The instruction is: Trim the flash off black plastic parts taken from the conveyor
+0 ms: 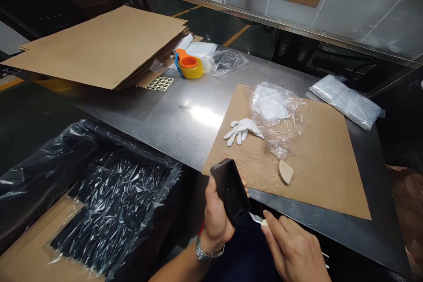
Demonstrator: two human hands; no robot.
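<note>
My left hand (216,216) is closed around a flat black rectangular part (230,191), held upright below the table's front edge. My right hand (294,246) pinches a small thin blade-like tool (257,218) whose tip touches the lower right corner of the black part. A watch sits on my left wrist (209,252). Just beyond my hands, a brown cardboard sheet (324,163) lies on the metal table (185,110). On the sheet are a white glove (241,130), a crumpled clear plastic bag (277,114) and a small tan wedge (286,171).
A box lined with black plastic (109,202) stands at lower left. A stack of flat cardboard (102,44) covers the table's far left, with an orange and yellow tape dispenser (190,66), a label sheet (160,83) and bagged items (226,60) beside it. A white bagged pack (346,101) lies far right.
</note>
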